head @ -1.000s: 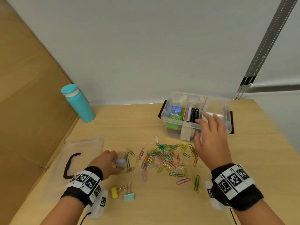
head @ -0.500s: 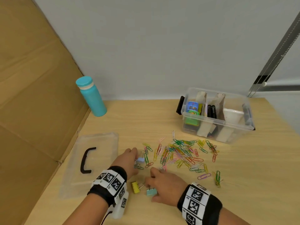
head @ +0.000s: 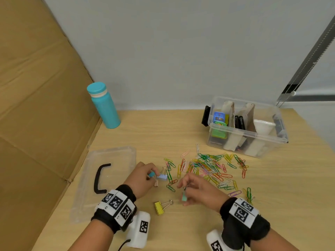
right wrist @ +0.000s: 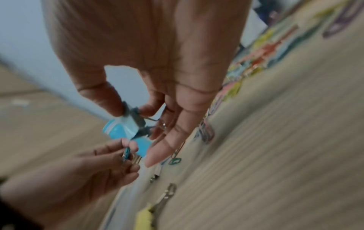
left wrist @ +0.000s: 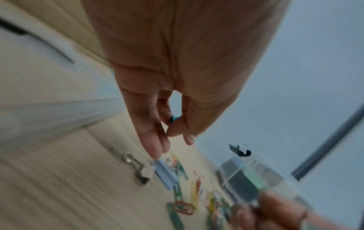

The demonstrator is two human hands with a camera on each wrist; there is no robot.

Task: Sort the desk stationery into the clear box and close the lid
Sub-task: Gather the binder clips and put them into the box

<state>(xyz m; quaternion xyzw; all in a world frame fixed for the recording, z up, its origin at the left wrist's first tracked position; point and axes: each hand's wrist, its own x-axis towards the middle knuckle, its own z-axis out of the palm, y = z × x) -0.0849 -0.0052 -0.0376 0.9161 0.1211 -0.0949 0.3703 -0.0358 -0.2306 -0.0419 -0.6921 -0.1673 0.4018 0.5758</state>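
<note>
My left hand (head: 153, 175) pinches a small teal binder clip (head: 151, 174) just right of the lid; the left wrist view shows the teal binder clip (left wrist: 173, 119) between thumb and fingers. A light blue binder clip (head: 162, 177) and a tiny pale one (head: 156, 183) lie on the desk by its fingertips. My right hand (head: 184, 190) holds a mint binder clip (head: 184, 197) by its wire arms, raised off the desk. A yellow binder clip (head: 159, 207) lies between my wrists. Several coloured paper clips (head: 208, 171) are scattered in front of the clear box (head: 268, 140).
The clear lid (head: 116, 154) with a black handle (head: 99, 178) lies flat at the left. A teal bottle (head: 104, 105) stands at the back left by the cardboard wall (head: 36, 105). The box holds cardboard dividers, markers and small packs.
My right hand came back from the box, dropped onto the mint binder clip and has lifted it. My left hand stayed by the light blue clip and now pinches a teal one.
</note>
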